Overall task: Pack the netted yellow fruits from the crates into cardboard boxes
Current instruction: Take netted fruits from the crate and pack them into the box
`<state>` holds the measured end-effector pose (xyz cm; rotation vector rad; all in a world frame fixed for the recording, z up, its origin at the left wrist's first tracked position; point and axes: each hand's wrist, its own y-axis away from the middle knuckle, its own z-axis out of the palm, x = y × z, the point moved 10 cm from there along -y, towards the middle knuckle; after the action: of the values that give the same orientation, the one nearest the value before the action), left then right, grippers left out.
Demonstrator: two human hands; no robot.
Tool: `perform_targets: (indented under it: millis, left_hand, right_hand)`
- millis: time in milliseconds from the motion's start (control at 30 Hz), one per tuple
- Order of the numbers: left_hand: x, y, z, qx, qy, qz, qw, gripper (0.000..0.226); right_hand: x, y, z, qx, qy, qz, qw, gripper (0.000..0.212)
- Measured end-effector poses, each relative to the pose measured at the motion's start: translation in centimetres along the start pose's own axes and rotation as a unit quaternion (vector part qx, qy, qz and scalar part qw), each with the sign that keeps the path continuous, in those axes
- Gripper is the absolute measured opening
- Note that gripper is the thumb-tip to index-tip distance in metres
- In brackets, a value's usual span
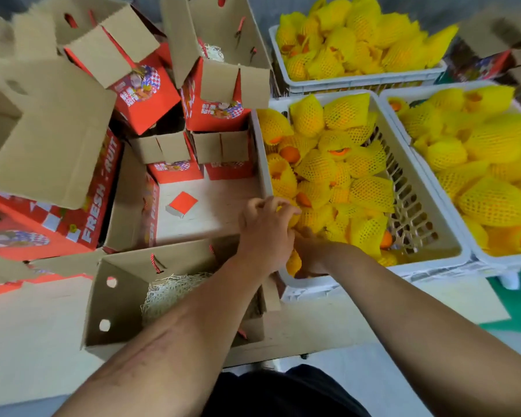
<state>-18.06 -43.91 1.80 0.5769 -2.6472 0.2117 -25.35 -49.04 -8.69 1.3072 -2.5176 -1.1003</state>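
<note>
Head view, single frame. Both hands work inside the near white crate (433,260), at its front left corner.

Left hand (266,233): fingers curled over the top of a netted yellow fruit (292,216), gripping it among the pile. Right hand (309,254): low in the same corner, largely hidden behind the left hand and the fruit; whether it holds anything cannot be told.

Fruit: the near crate is partly full of fruits in yellow foam netting, orange skin showing at several net openings; bare slotted wall is visible on its right side. A second white crate (403,121) sits just to the right, touching, heaped with the same netted fruit. A third crate (358,78) stands behind, also full.

Boxes: open cardboard box (115,308) directly in front of the person, under the left forearm, lined with pale shredded filler (169,290); no fruit visible in it. Round holes in its left flap, red cord handle at the back flap.

Further open boxes are stacked at upper left, red printed outsides. Legible print: "FRESH FRUIT" in white capitals on the side of the large red box (97,200) at left. Other panels carry a picture label with characters too blurred to read. A small red card piece (182,203) lies on the pale surface between the boxes.
</note>
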Motion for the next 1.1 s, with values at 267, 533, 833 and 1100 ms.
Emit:
perform_targets:
  millis: [267, 533, 833, 1100]
  left_hand:
    - [2.0, -0.5, 1.1, -0.069, -0.185, 0.031, 0.98, 0.079]
    - [4.5, -1.7, 4.1, -0.25, -0.227, 0.161, 0.927, 0.119]
    - [5.4, -1.5, 1.2, 0.042, -0.225, 0.163, 0.96, 0.09]
    - [4.4, -2.5, 1.7, 0.025, -0.146, 0.13, 0.98, 0.091]
  right_hand:
    - [3.1, 2.9, -5.0, 0.216, -0.211, 0.07, 0.951, 0.091]
    - [4.3, 5.1, -5.3, 0.106, -0.47, -0.02, 0.876, 0.064]
    - [16.0, 6.8, -4.6, 0.077, -0.191, 0.227, 0.952, 0.08]
    - [16.4, 5.2, -4.8, 0.173, -0.248, 0.192, 0.933, 0.018]
